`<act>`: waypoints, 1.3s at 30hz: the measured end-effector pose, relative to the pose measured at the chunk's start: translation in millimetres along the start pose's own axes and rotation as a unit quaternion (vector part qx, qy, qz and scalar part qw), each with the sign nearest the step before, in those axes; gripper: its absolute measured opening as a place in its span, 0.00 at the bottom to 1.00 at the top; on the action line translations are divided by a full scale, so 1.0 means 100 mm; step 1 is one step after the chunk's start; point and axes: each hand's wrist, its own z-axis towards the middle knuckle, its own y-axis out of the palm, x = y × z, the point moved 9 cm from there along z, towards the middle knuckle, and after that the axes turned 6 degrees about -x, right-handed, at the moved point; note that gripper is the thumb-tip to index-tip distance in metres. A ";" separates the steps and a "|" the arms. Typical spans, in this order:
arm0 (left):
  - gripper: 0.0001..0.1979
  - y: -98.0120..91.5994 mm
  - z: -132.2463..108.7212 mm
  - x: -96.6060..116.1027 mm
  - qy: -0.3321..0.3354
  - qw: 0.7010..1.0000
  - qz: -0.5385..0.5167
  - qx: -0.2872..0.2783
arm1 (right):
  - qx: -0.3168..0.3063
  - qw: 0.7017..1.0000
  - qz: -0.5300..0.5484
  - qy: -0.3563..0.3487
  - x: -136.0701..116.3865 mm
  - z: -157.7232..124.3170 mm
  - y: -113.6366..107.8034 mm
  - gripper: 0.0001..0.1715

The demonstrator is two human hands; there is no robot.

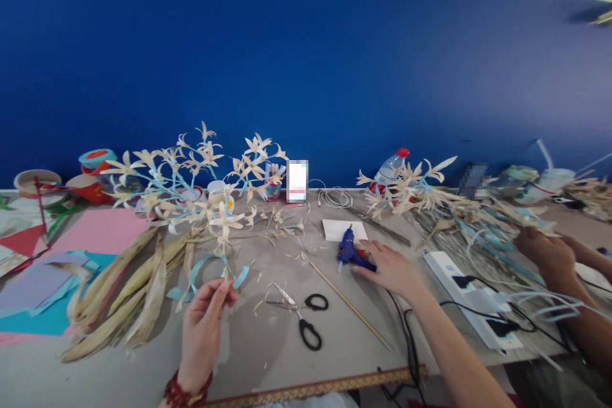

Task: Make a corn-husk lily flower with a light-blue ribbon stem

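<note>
My left hand (204,322) is raised over the table's front, fingers pinched on the thin stem of a cream husk flower (224,222) with a light-blue paper strip (201,268) curling off it. My right hand (389,268) lies on the blue glue gun (351,254), fingers closed over its handle; the gun rests on the table beside a white paper piece (342,228). Black-handled scissors (306,315) lie open between my hands, and a long wooden stick (349,303) runs past them.
Dried corn husks (124,293) and coloured paper sheets (57,268) lie left. Finished flower branches (182,172) stand behind. A white power strip (471,299) with black cables sits right, where another person's hands (549,252) work among husk stems. A plastic bottle (392,169) stands by the blue wall.
</note>
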 end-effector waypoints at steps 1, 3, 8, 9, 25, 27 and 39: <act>0.11 -0.01 -0.01 0.01 0.011 1.000 0.023 0.005 | 0.014 1.000 0.001 0.001 -0.05 0.01 -0.09 0.25; 0.11 0.01 -0.04 0.02 0.020 0.998 0.063 0.004 | 0.051 0.998 0.026 0.010 -0.22 0.07 -0.27 0.19; 0.11 0.36 -0.15 -0.11 -0.026 0.996 0.036 -0.079 | 0.013 0.985 0.142 -0.095 -1.30 0.59 -0.21 0.12; 0.11 0.44 -0.17 -0.13 -0.034 0.995 0.026 -0.095 | 0.002 0.984 0.140 -0.110 -1.52 0.72 -0.14 0.10; 0.10 0.66 -0.16 -0.14 -0.060 0.985 0.005 -0.160 | -0.050 0.990 0.114 -0.063 -2.02 1.30 0.30 0.11; 0.10 0.70 -0.17 -0.13 -0.056 0.984 0.003 -0.171 | -0.053 0.988 0.135 -0.054 -2.00 1.30 0.31 0.11; 0.08 0.76 -0.14 -0.09 -0.067 0.981 -0.050 -0.174 | -0.104 0.854 0.510 -0.017 -1.73 0.98 0.21 0.05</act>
